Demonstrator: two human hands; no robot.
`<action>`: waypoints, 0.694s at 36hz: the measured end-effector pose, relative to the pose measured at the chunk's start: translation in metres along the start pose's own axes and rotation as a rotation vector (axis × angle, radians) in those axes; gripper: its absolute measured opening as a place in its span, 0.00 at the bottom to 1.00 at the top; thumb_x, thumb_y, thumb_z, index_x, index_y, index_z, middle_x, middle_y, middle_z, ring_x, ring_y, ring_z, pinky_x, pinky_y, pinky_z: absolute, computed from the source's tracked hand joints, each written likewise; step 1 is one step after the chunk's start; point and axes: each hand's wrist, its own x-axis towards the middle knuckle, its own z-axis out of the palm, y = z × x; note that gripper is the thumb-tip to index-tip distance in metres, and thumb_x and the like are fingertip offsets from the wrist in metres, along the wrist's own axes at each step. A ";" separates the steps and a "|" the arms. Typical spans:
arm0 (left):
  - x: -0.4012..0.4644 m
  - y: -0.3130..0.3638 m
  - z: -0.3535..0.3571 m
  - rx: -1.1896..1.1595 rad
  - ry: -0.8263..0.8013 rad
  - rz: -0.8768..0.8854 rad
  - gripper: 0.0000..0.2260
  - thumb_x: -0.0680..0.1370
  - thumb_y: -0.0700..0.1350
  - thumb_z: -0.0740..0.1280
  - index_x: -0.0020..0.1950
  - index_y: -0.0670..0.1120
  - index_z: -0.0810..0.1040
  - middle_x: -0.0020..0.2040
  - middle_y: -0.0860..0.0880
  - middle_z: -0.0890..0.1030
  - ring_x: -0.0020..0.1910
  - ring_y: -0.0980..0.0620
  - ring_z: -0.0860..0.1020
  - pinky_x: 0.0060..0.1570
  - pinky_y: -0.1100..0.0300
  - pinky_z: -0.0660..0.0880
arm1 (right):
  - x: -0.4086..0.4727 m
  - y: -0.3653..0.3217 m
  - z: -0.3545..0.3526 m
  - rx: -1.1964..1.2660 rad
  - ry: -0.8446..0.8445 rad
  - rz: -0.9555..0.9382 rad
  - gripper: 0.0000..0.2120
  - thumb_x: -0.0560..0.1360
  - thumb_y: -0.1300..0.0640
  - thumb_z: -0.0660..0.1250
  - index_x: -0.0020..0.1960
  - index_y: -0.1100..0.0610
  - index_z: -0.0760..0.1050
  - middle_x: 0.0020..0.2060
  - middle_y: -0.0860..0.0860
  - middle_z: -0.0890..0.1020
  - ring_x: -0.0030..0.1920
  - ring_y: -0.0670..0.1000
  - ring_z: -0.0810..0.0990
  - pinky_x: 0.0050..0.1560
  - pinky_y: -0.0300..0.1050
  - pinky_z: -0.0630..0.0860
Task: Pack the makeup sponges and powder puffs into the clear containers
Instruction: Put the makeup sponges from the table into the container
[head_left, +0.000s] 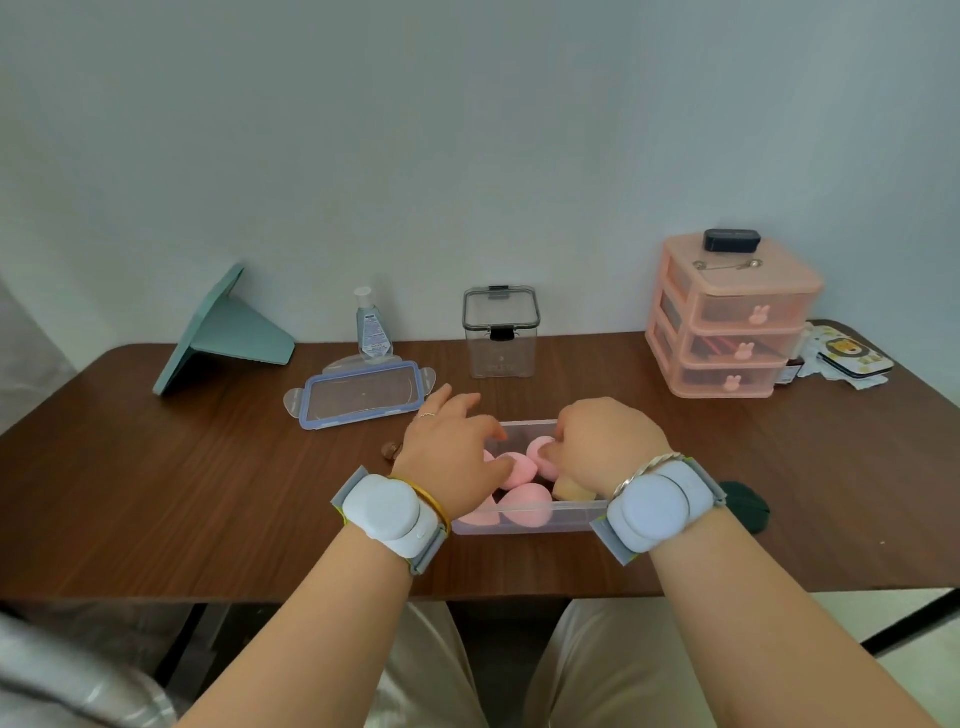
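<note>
A clear rectangular container (524, 429) sits at the table's near middle and holds several pink makeup sponges (529, 496) and a beige one (567, 489). My left hand (451, 451) rests over the container's left side, fingers spread and touching a pink sponge (514, 462). My right hand (602, 441) reaches in from the right, its fingers pinching another pink sponge (543, 446). The container's blue-rimmed lid (361, 394) lies flat to the left. A tall clear canister (501, 332) with a latched lid stands behind.
A teal stand (223, 332) leans at the back left and a sanitizer bottle (371, 327) stands behind the lid. A pink drawer unit (732, 317) stands at the back right. A dark green object (748, 512) lies beside my right wrist, and a small brown item (390, 451) by my left hand.
</note>
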 end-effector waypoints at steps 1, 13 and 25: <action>0.001 0.002 0.001 0.007 -0.023 0.002 0.17 0.77 0.58 0.64 0.65 0.58 0.77 0.79 0.50 0.60 0.79 0.45 0.48 0.76 0.46 0.50 | 0.000 -0.001 0.003 0.003 -0.005 0.010 0.11 0.76 0.48 0.62 0.50 0.54 0.79 0.35 0.48 0.76 0.37 0.49 0.76 0.38 0.42 0.70; 0.001 0.008 0.011 -0.019 -0.074 -0.014 0.15 0.78 0.60 0.63 0.62 0.59 0.79 0.77 0.52 0.62 0.79 0.45 0.48 0.75 0.45 0.49 | -0.001 -0.003 0.010 0.020 -0.007 -0.002 0.12 0.79 0.52 0.60 0.58 0.55 0.77 0.47 0.52 0.80 0.43 0.51 0.76 0.43 0.42 0.69; 0.007 0.008 0.014 0.046 -0.045 -0.029 0.19 0.75 0.64 0.64 0.58 0.53 0.78 0.71 0.50 0.70 0.75 0.44 0.58 0.72 0.46 0.60 | -0.007 0.004 0.000 0.139 0.117 -0.046 0.11 0.78 0.48 0.59 0.56 0.54 0.68 0.40 0.50 0.77 0.39 0.51 0.78 0.42 0.46 0.77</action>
